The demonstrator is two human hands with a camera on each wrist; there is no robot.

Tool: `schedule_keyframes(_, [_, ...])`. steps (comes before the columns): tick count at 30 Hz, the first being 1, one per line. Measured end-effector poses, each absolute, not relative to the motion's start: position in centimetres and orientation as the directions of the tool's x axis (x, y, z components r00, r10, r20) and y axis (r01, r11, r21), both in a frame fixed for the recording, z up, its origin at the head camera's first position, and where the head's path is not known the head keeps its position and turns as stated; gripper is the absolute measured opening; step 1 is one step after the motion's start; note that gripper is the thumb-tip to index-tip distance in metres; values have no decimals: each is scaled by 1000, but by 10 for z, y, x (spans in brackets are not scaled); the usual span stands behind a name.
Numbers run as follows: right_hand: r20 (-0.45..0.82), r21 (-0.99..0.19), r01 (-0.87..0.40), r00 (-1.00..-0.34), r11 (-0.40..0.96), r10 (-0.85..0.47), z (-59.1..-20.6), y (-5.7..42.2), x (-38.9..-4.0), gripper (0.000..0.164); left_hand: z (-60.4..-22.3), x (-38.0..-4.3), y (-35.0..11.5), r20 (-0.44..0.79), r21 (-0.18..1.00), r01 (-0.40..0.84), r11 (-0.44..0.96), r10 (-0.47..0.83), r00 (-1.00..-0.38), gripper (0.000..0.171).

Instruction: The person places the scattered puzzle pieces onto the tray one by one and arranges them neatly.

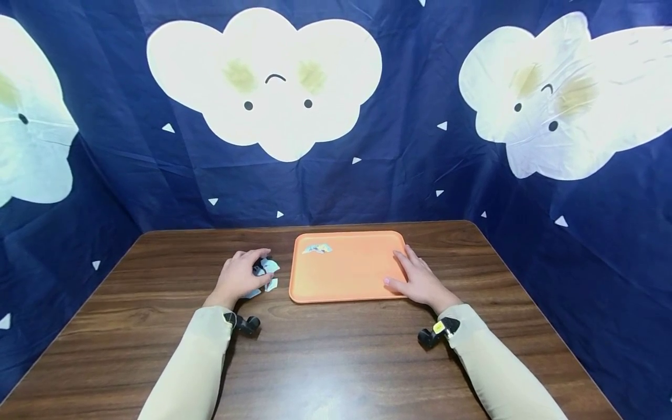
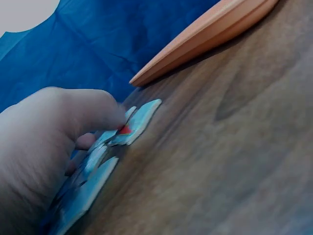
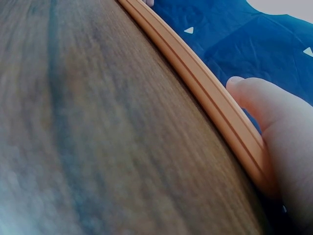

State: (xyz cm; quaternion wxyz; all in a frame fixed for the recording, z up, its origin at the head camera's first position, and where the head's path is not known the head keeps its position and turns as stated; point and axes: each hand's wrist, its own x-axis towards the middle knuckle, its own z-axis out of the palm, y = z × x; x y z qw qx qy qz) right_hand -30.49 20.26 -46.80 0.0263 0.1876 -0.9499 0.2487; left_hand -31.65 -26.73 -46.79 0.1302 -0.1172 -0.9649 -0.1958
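Pale-blue pieces [image 1: 270, 266] under and beside left hand [image 1: 242, 275], digits apart, right hand [image 1: 420, 282] spread over tray [image 1: 349, 269] edge

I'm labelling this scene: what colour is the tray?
The tray is light orange; it shows best in the head view.

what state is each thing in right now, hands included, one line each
bare left hand: thumb and index finger apart, over the loose pieces
bare right hand: fingers spread, at the tray's right edge
orange rectangular tray: flat on the table, one piece inside
light-blue printed flat piece: lying in the tray's far left corner
loose light-blue flat pieces: bunched together, partly hidden
dark blue cloth backdrop: hanging, creased
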Motion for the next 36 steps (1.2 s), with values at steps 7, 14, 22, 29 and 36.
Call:
schedule_keyframes(7, [145, -455, -374, -927, 808, -347, -469, 204, -306, 92, -468, -319, -267, 287, 338, 279, 899, 184, -940, 60])
schedule_keyframes(14, [147, -455, -369, -929, 810, -340, -467, 205, -306, 92, -466, -322, -259, 318, 333, 268, 904, 160, -935, 52])
schedule_keyframes(22, [147, -451, -381, -924, 807, -353, -472, 204, -306, 91, -467, -323, -260, 303, 314, 272, 910, 176, -937, 47])
schedule_keyframes(29, [154, -454, -382, -923, 805, -351, -473, 202, -303, 90, -466, -325, -262, 307, 297, 304, 905, 211, -928, 49])
schedule_keyframes(36, [138, -450, -371, -928, 812, -347, -466, 203, -306, 91, -463, -330, -260, 379, 273, 334, 902, 218, -899, 47])
